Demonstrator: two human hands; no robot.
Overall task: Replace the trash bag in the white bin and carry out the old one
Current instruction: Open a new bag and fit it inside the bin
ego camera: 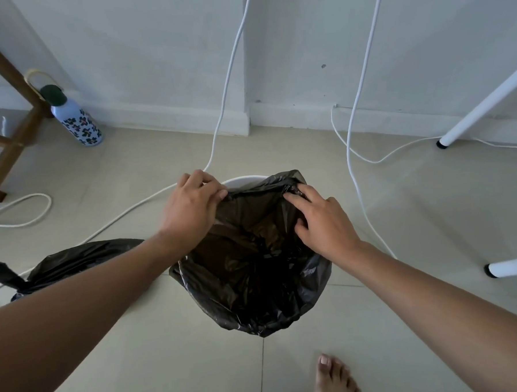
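We are looking down at the white bin (244, 180) standing on the tiled floor (407, 323), with only a strip of its far rim showing bare. A fresh black bag (255, 271) is lining it, its mouth folded over the near rim and hanging down the outside. Our left hand (190, 205) is pinching the bag's edge at the far left of the rim, thumb and fingers curled onto the plastic. Our right hand (321, 219) is gripping the bunched edge at the far right, fingers bent into the folds. The old bag (72, 262) is lying tied on the floor just left of the bin, partly hidden behind our left forearm. White cables (225, 101) are trailing across the floor, a flowered bottle (78, 121) is standing by the wall, and a bare foot (335, 377) is showing below.
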